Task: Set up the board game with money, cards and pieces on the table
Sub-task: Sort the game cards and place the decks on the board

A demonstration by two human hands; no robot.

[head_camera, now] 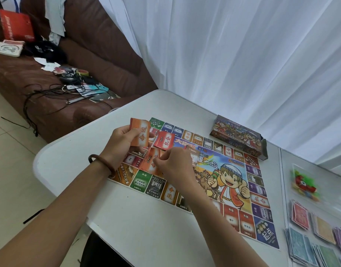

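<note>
While the left hand [125, 138] holds a small stack of orange cards [140, 134] upright over the far left corner of the game board [233, 182], I can see its fingers and thumb clamped on the stack's lower half. A dark bracelet [100, 162] sits on that wrist.

Over to the right hand [173, 164]: it's low over the board's left side, knuckles up and fingers curled. The fingertips pinch the edge of a loose orange card [150, 160] that lies tilted on the board. It's blurred there, so that's as much as I can call. A brown card [192, 157] shows just behind the knuckles; I can't tell whether it is held or lying flat.

One red card [164, 143] rests face up on the board between the two hands, touching neither. The board lies flat and fully unfolded on the white table [146, 228]. The game box [237, 135] sits just beyond the board's far edge, one end flap open.

Off to the right, past a seam in the tabletop, the play money [300, 214] is laid out in separate coloured stacks: red, orange, blue, green, purple. A clear bag of pieces [304, 184] lies just beyond them. A brown sofa [88, 54] strewn with cables stands at far left, and a white curtain [242, 54] hangs behind the table.
</note>
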